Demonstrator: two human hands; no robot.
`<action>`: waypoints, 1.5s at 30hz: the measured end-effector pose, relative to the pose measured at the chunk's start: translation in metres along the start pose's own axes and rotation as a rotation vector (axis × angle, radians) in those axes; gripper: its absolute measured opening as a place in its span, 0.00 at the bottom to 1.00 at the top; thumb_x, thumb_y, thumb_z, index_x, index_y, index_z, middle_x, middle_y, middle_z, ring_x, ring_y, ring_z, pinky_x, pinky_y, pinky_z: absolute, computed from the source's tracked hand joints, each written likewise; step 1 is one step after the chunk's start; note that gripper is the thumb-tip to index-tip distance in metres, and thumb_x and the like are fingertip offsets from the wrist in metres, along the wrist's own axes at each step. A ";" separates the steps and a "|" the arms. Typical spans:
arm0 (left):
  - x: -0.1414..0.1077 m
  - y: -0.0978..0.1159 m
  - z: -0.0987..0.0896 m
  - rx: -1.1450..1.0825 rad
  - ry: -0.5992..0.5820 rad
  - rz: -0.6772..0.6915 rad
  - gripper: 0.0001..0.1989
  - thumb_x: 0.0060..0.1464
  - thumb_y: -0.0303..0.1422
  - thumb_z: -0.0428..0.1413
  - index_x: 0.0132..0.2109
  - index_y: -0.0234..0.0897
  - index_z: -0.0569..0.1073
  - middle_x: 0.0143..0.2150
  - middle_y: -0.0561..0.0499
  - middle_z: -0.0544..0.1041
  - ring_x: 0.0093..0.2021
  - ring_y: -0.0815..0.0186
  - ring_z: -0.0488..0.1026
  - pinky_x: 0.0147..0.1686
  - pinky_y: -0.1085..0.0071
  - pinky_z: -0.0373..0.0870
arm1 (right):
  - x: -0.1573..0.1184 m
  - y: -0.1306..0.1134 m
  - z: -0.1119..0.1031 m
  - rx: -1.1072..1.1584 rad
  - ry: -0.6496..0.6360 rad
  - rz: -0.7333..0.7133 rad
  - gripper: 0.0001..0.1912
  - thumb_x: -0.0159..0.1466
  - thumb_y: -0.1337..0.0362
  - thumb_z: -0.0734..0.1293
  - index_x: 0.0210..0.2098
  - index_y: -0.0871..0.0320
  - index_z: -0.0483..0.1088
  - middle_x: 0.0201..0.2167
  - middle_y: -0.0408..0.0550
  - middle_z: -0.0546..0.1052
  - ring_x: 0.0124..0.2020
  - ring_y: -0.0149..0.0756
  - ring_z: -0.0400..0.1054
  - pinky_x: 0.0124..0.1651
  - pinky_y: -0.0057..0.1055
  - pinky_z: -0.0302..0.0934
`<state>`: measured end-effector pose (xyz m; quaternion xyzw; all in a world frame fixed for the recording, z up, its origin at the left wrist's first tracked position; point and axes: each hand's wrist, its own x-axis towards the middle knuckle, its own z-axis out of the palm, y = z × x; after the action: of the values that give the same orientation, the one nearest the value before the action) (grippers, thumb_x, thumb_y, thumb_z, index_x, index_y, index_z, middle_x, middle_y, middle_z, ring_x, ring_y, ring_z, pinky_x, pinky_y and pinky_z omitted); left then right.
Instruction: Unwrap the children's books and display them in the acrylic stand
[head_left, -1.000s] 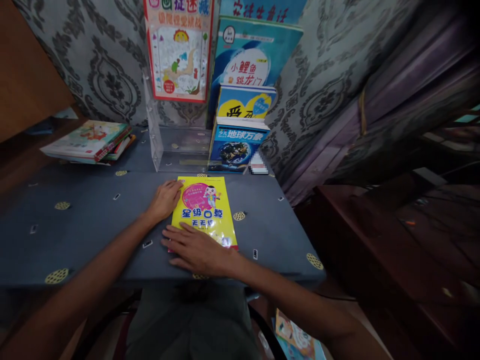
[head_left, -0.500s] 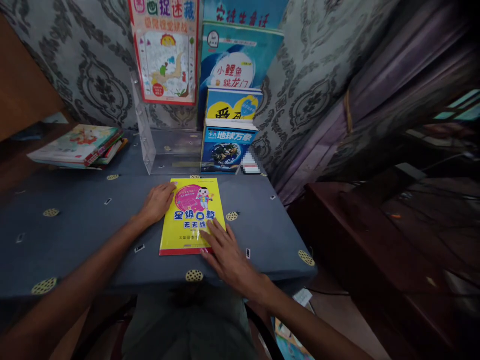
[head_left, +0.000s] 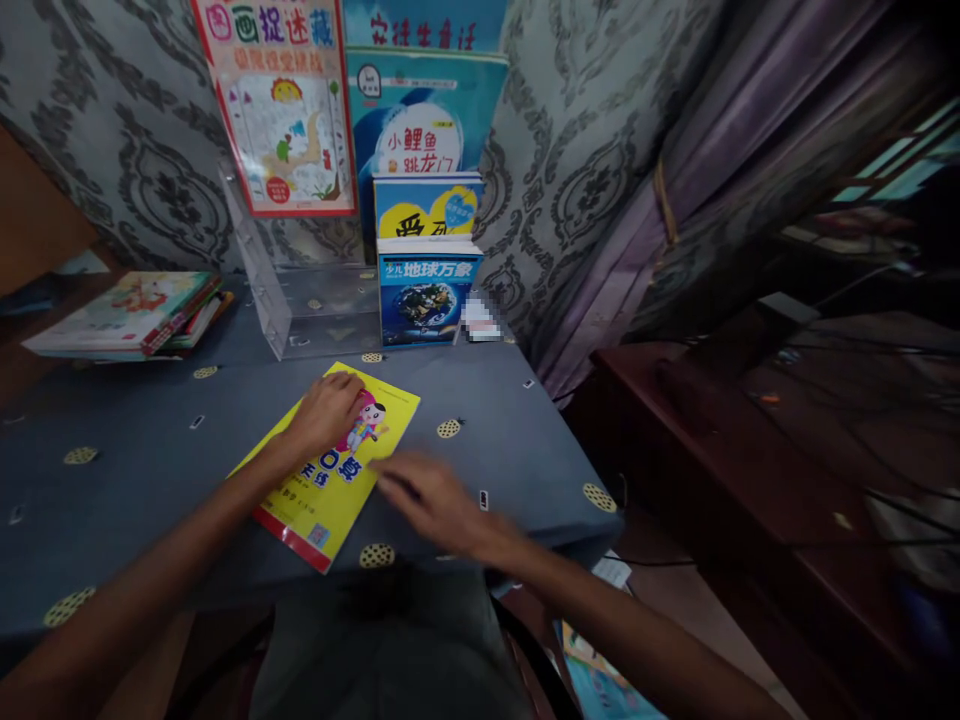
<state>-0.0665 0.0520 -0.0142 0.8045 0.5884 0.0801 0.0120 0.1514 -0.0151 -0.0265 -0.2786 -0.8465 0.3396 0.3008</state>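
A yellow workbook (head_left: pixel 352 500) with a red lower edge lies tilted on the blue-grey tablecloth (head_left: pixel 510 440), its top pointing up and to the right. My left hand (head_left: pixel 326 412) rests on the upper left of its cover, palm down, and hides part of the title. Beside the right edge of the workbook is my right hand (head_left: pixel 427 495), blurred by motion. Its fingers are bent toward the cover, and whether they touch it or hold anything is unclear.
A clear rack (head_left: pixel 262 290) holds upright books, among them a blue globe book (head_left: pixel 427 300). At the left lies a book stack (head_left: pixel 127 315). Dark red furniture (head_left: pixel 675 450) stands to the right, and more books (head_left: pixel 600 670) are below the table's edge.
The workbook has turned clockwise and moved left. My left hand has gone from its left edge onto the cover; my right hand has come off the cover to its right side. The view has shifted.
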 end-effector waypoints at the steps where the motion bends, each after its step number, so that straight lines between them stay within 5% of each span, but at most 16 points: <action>1: 0.000 0.008 0.001 -0.002 0.008 0.029 0.14 0.65 0.33 0.43 0.45 0.35 0.73 0.49 0.39 0.77 0.52 0.53 0.71 0.54 0.55 0.67 | 0.009 0.014 -0.008 -0.043 0.084 0.039 0.15 0.71 0.64 0.59 0.52 0.57 0.73 0.50 0.52 0.79 0.51 0.38 0.72 0.56 0.39 0.65; 3: 0.000 0.022 0.004 -0.008 0.019 0.084 0.13 0.65 0.31 0.44 0.44 0.35 0.73 0.49 0.40 0.77 0.53 0.55 0.71 0.55 0.57 0.66 | 0.025 0.040 -0.024 -0.148 0.193 0.134 0.16 0.71 0.66 0.57 0.53 0.58 0.72 0.50 0.54 0.78 0.51 0.41 0.72 0.56 0.42 0.64; 11: 0.001 0.056 0.006 0.089 -0.014 0.081 0.16 0.63 0.43 0.52 0.49 0.35 0.71 0.51 0.40 0.76 0.54 0.51 0.70 0.52 0.56 0.66 | 0.052 0.086 -0.046 -0.294 0.143 0.155 0.17 0.69 0.69 0.59 0.53 0.59 0.73 0.42 0.53 0.80 0.46 0.41 0.73 0.51 0.37 0.64; 19: 0.007 0.074 -0.001 0.207 -0.075 0.012 0.17 0.64 0.41 0.51 0.49 0.31 0.70 0.48 0.35 0.76 0.50 0.48 0.72 0.47 0.55 0.67 | 0.066 0.106 -0.053 0.156 0.239 0.264 0.15 0.66 0.71 0.60 0.48 0.61 0.74 0.32 0.46 0.83 0.33 0.33 0.75 0.40 0.29 0.66; 45: 0.011 0.071 -0.007 0.132 -0.044 -0.018 0.12 0.63 0.38 0.48 0.43 0.36 0.72 0.43 0.40 0.80 0.44 0.54 0.77 0.42 0.61 0.70 | 0.064 0.109 -0.055 0.190 0.253 0.288 0.13 0.70 0.65 0.60 0.49 0.58 0.73 0.36 0.48 0.83 0.40 0.36 0.77 0.44 0.33 0.67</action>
<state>0.0024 0.0399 0.0019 0.7998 0.5992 0.0234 -0.0276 0.1763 0.1175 -0.0551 -0.4075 -0.7176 0.4197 0.3778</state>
